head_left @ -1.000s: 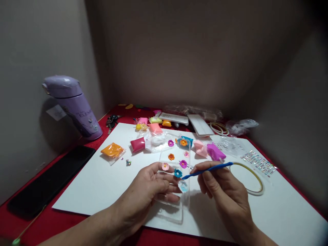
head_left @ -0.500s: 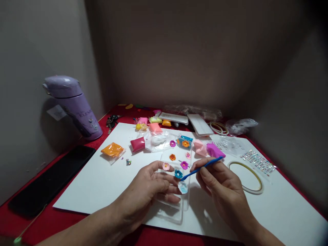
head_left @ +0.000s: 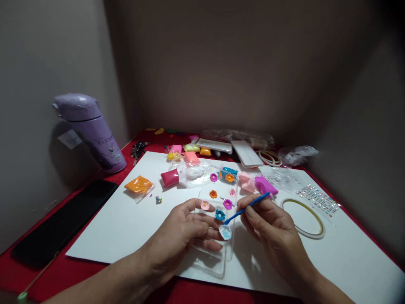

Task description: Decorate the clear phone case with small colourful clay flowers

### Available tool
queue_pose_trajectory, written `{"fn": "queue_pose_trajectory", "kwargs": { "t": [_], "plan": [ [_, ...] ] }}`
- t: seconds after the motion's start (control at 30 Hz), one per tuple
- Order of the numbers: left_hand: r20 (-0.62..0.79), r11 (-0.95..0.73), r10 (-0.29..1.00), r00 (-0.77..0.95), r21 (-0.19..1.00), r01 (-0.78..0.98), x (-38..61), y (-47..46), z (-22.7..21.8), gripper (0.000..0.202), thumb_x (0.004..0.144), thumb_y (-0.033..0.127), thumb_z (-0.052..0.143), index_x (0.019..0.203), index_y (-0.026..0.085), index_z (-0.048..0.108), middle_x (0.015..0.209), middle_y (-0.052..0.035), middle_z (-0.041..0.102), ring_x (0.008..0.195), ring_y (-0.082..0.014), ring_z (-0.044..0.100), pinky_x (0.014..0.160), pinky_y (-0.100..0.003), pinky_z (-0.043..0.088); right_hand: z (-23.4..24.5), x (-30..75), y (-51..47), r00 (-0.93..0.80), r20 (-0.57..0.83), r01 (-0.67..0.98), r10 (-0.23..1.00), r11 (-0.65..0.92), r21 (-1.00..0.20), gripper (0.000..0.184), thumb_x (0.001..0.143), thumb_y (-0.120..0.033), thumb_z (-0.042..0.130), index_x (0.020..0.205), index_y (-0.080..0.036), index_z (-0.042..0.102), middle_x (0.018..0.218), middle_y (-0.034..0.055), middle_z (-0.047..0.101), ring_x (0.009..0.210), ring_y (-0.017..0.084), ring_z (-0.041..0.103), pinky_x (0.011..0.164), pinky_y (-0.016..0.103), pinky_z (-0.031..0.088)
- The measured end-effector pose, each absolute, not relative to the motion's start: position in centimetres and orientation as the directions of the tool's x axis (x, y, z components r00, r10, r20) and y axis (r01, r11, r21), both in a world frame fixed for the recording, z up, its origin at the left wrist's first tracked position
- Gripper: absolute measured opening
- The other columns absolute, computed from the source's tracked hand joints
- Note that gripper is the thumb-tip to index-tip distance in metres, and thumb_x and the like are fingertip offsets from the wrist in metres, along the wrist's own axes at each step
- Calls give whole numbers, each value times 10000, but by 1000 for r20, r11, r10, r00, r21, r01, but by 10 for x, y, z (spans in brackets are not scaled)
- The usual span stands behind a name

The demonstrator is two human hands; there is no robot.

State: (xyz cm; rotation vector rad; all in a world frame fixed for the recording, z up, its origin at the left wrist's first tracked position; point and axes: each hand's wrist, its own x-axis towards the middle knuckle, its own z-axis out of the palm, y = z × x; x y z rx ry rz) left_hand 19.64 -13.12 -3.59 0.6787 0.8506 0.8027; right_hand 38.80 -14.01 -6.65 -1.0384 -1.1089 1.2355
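My left hand (head_left: 190, 230) holds a white and pale blue clay flower (head_left: 225, 232) at its fingertips, with the fingers slightly spread. In my right hand (head_left: 268, 223) is a slim blue modelling tool (head_left: 247, 208), pinched between thumb and fingers, its tip at the upper rim of that flower. Below the hands lies a clear plastic case (head_left: 210, 270). Small clay flowers are grouped around it: a teal one (head_left: 220, 215), a pale pink one (head_left: 205, 205), a magenta one (head_left: 228, 204) and orange ones (head_left: 213, 194).
A white board (head_left: 126, 228) covers much of the red cloth. Clay packets, such as orange (head_left: 139, 185) and crimson (head_left: 170, 178), surround the case. Rhinestone stickers (head_left: 319, 200) and a tape roll (head_left: 322, 230) lie right. A purple bottle (head_left: 95, 135) and black phone (head_left: 63, 223) are left.
The tip of the blue tool has shifted slightly up and right along the pale flower's edge, and my right hand has moved a little left. The left hand stays nearly still.
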Motion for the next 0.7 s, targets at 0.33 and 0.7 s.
{"fn": "queue_pose_trajectory", "kwargs": {
  "t": [0.33,0.7],
  "plan": [
    [-389,531,825,410,783,-324,196,-131,-35,390,662,5,627,998,132,474,802,-68,676,697,-175,677,609,-260,534,-63,386,-139,34,44,-193,998,50,-980,172,810,-350,681,883,-200,639,695,-11,501,542,79,373,463,202,267],
    [-391,537,824,410,770,-346,196,-131,-35,384,672,10,631,998,139,475,793,-66,683,683,-170,681,608,-259,541,-62,386,-139,14,39,-160,999,40,-986,180,797,-370,681,856,-204,641,716,7,551,532,91,363,459,217,265]
  ]
}}
